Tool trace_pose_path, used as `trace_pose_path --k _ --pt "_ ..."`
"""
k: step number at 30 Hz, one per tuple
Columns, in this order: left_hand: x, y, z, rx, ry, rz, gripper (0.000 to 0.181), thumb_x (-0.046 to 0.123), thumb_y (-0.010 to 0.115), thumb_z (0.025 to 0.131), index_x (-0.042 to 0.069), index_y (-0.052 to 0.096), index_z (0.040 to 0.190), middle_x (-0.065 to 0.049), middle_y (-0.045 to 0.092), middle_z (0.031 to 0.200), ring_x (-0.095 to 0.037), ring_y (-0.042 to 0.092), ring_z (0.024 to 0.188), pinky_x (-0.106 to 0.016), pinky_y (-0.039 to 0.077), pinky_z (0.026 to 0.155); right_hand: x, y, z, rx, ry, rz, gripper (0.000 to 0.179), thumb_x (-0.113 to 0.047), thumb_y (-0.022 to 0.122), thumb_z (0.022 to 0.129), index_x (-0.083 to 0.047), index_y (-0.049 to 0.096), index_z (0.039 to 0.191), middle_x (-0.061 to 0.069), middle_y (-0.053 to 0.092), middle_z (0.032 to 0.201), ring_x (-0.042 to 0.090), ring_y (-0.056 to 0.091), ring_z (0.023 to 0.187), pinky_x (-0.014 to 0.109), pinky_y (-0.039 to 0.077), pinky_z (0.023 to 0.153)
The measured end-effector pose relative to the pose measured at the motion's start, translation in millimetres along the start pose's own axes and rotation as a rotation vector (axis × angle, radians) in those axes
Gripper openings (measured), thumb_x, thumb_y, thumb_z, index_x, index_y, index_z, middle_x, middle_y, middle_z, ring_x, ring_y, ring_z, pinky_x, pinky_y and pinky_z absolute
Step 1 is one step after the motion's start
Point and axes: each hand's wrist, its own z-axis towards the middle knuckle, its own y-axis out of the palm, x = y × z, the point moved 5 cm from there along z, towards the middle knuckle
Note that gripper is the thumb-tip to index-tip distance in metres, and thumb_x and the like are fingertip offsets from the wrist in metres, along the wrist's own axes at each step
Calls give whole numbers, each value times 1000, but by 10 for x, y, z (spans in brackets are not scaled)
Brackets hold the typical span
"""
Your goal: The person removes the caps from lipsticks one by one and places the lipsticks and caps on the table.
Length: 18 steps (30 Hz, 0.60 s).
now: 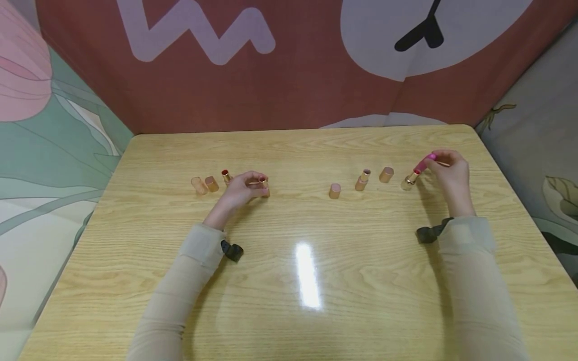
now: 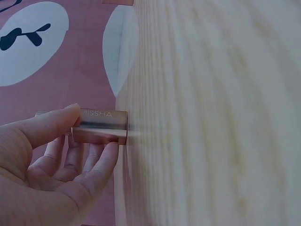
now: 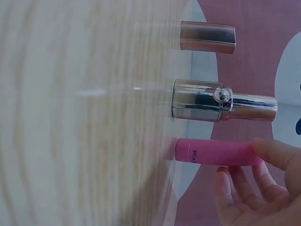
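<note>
My left hand (image 1: 241, 189) grips a rose-gold lipstick tube (image 2: 101, 127) marked MISSHA between thumb and fingers. It stands upright with its base at the tabletop. Just left of that hand is an uncapped red lipstick (image 1: 226, 174), partly hidden by the hand. At the far right, my right hand (image 1: 450, 175) pinches the upper end of a bright pink tube (image 3: 211, 152), held upright at the table. Whether its base touches the wood, I cannot tell. Close beside it stands an uncapped lipstick (image 3: 197, 100) with a shiny base and a gold neck.
On the wooden table (image 1: 271, 281), a clear cap (image 1: 198, 186) and a rose-gold cap (image 1: 211, 184) sit at the left. Between the hands stand a short rose-gold cap (image 1: 334, 191), an uncapped lipstick (image 1: 362, 180) and another cap (image 1: 386, 174). A printed curtain (image 1: 298, 90) hangs behind.
</note>
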Motion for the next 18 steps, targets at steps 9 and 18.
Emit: trace_pose_path --k 9,18 --pt "-8 -3 -6 9 19 11 37 6 64 90 2 55 125 -15 54 133 -28 54 123 -30 48 94 -6 -10 -12 8 -13 17 15 -17 62 90 -28 52 88 -28 49 78 -10 46 75 1 40 63" --pt "29 3 -34 6 39 34 39 6 64 90 3 54 128 -16 54 130 -30 52 124 -41 45 103 -10 -48 -17 42 39 185 15 -10 60 90 -22 52 87 -21 53 74 -9 53 58 4 46 59"
